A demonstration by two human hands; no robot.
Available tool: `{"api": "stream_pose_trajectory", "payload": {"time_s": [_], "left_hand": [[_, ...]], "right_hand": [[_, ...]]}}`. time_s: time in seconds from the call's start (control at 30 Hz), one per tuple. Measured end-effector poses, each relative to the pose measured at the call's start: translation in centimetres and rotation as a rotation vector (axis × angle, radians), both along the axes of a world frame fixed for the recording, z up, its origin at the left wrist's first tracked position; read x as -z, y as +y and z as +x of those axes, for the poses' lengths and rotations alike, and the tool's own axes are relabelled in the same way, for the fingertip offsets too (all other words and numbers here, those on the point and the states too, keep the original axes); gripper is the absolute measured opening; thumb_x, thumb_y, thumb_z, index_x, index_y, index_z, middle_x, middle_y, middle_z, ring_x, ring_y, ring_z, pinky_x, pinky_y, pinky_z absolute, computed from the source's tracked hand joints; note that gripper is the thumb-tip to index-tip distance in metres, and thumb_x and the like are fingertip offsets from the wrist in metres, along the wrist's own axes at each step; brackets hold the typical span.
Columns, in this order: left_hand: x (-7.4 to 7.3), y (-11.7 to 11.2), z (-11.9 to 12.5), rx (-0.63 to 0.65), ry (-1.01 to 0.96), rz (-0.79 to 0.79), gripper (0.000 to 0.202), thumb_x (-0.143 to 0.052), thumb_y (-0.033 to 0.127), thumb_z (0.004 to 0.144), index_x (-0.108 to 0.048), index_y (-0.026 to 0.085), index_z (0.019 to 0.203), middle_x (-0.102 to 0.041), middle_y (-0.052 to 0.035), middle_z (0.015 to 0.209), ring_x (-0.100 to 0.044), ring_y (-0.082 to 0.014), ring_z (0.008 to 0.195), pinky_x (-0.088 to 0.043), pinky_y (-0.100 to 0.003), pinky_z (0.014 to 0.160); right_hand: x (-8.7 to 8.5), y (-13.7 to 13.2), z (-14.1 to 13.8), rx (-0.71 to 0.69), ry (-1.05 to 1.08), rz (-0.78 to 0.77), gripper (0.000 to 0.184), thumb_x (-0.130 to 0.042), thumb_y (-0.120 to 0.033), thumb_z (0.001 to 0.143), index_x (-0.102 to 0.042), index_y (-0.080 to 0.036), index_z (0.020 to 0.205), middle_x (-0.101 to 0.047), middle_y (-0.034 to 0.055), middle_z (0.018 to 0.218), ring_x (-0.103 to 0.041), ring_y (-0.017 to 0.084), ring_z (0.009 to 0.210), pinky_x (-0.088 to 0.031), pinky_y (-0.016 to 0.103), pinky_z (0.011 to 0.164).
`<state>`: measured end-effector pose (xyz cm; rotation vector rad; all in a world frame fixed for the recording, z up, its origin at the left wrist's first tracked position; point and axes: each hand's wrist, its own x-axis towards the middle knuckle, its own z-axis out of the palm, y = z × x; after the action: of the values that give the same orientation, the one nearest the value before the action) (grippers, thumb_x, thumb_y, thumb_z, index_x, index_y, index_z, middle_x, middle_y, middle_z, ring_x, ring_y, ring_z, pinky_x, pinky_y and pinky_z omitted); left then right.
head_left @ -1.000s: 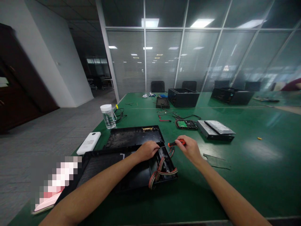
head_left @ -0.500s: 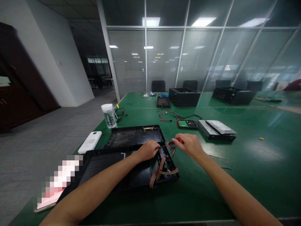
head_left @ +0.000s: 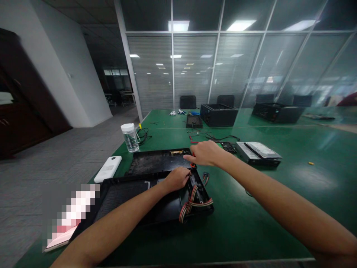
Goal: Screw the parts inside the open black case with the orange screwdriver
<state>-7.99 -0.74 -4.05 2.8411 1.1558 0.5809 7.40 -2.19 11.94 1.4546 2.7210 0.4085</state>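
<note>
My right hand (head_left: 206,152) is closed around the handle of a red-and-black screwdriver (head_left: 193,165), mostly hidden by the fingers. It points down at the right end of a black plastic computer panel (head_left: 125,191). My left hand (head_left: 178,178) rests at that end with its fingers pinched close to the screwdriver's lower part; what they grip is hidden. A striped ribbon of wires (head_left: 192,203) loops over the panel's right end, and its small connector (head_left: 205,178) lies beside it. Behind is a second black panel (head_left: 158,162) with a brass-coloured strip.
On the left stand a clear water bottle (head_left: 131,139) and a white power bank (head_left: 108,169). To the right are a drive with a silver top (head_left: 259,152) and a small yellow piece (head_left: 311,163). Black computer cases (head_left: 219,117) stand farther back on the green table.
My right hand has moved left and up with the screwdriver, which has swung from lying nearly level to pointing down beside my left hand. My left hand has barely moved.
</note>
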Motion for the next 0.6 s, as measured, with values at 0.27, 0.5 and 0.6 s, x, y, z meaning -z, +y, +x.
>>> {"api": "stream_pose_trajectory", "payload": {"time_s": [0.27, 0.5, 0.6], "left_hand": [[-0.3, -0.2, -0.2, -0.001, 0.020, -0.012, 0.011, -0.046, 0.015, 0.083, -0.055, 0.015, 0.090, -0.060, -0.0062, 0.090, -0.053, -0.0184, 0.088, -0.042, -0.029, 0.083], [-0.3, -0.3, -0.2, 0.004, 0.035, -0.008, 0.011, -0.045, 0.016, 0.084, -0.054, 0.015, 0.089, -0.060, -0.0063, 0.089, -0.053, -0.0185, 0.087, -0.042, -0.029, 0.082], [-0.2, -0.2, -0.2, 0.010, 0.032, 0.000, 0.011, -0.045, 0.016, 0.084, -0.054, 0.015, 0.090, -0.059, -0.0065, 0.090, -0.053, -0.0183, 0.088, -0.041, -0.030, 0.083]], "right_hand": [[0.0, -0.6, -0.4, 0.117, -0.015, -0.002, 0.057, -0.031, -0.054, 0.085, -0.061, -0.010, 0.102, -0.066, 0.0198, 0.093, -0.062, 0.030, 0.089, -0.043, 0.038, 0.073], [0.2, -1.1, -0.3, 0.126, 0.009, -0.004, 0.060, -0.022, -0.055, 0.087, -0.061, -0.010, 0.099, -0.066, 0.0182, 0.091, -0.062, 0.031, 0.089, -0.043, 0.040, 0.073], [0.4, -1.1, -0.2, 0.090, 0.021, -0.018, 0.056, -0.023, -0.052, 0.088, -0.059, -0.011, 0.103, -0.066, 0.0172, 0.092, -0.062, 0.029, 0.087, -0.043, 0.037, 0.072]]}}
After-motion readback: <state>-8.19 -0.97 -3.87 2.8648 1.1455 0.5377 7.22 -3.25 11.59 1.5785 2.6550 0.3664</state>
